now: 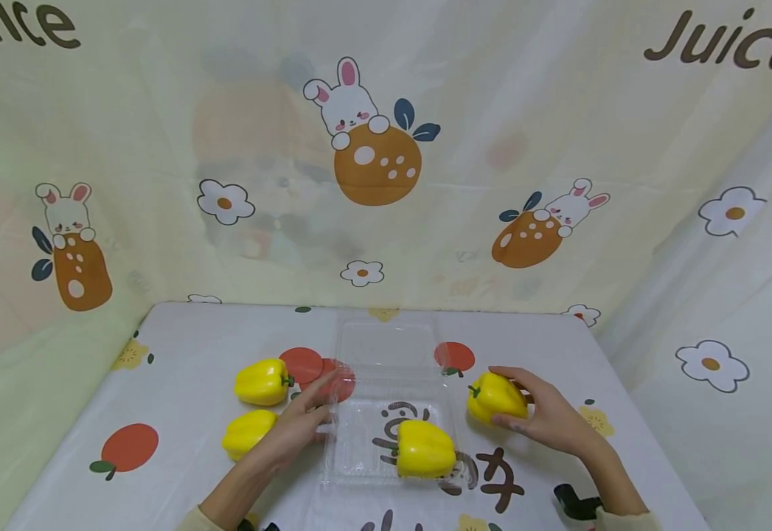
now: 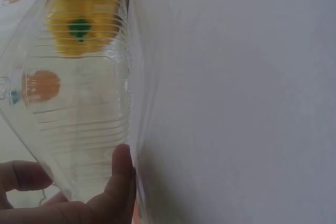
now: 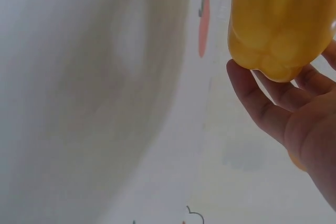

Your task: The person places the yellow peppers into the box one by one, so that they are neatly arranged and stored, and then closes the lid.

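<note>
A clear plastic clamshell box (image 1: 352, 472) lies with its lid (image 1: 388, 343) folded back. One yellow bell pepper (image 1: 425, 448) lies on its side in the tray's near right part, its green stem facing left. At the tray's left side, my left hand (image 1: 299, 420) holds the box; in the left wrist view its thumb (image 2: 122, 169) presses along the wall near the table, with a finger at the rim. To the right of the box, my right hand (image 1: 545, 417) grips another yellow bell pepper (image 1: 497, 398), fingers around its blunt end, stem toward the box.
Two more yellow bell peppers (image 1: 262, 382) lie left of the box, the nearer one (image 1: 249, 434) partly behind my left forearm. A black object (image 1: 576, 503) sits by my right wrist. Printed cloth covers the table (image 1: 193, 354), and a printed curtain (image 1: 465, 221) hangs behind it.
</note>
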`<move>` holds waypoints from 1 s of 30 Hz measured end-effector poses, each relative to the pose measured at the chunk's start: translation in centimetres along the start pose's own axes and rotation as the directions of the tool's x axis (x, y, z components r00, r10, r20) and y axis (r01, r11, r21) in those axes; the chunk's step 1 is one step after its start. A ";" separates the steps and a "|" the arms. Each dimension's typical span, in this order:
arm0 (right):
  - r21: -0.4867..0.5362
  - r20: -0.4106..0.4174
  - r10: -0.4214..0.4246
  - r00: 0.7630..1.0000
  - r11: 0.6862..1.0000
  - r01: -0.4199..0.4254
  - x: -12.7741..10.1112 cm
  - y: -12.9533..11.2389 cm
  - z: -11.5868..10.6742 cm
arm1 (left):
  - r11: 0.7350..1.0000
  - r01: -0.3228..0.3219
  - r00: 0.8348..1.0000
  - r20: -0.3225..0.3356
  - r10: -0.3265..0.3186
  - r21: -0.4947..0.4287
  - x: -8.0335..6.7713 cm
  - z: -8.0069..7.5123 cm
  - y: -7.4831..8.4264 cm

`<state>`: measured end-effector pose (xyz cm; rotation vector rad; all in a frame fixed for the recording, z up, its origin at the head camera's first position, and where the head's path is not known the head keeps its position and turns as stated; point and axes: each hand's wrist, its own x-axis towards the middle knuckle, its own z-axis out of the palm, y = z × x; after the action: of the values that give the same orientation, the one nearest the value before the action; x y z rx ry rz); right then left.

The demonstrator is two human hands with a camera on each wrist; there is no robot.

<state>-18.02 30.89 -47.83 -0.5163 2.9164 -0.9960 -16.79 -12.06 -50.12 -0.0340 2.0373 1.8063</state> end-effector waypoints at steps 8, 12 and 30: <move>0.031 -0.006 -0.020 1.000 0.999 0.020 0.2 -0.5 -0.1 | 1.000 -0.003 1.000 -0.011 0.003 0.008 0.1 0.1 -0.1; 0.043 -0.004 -0.022 1.000 0.999 0.023 0.3 -0.8 -0.2 | 1.000 -0.002 1.000 -0.009 0.002 0.006 0.0 0.1 0.0; 0.027 -0.004 -0.057 0.998 0.998 0.057 0.8 -2.2 0.0 | 1.000 0.000 1.000 -0.013 0.000 0.016 0.0 0.1 0.0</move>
<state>-18.09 29.03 -46.51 -0.5999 2.9022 -1.0423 -16.78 -12.01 -50.10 -0.0409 2.0604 1.7944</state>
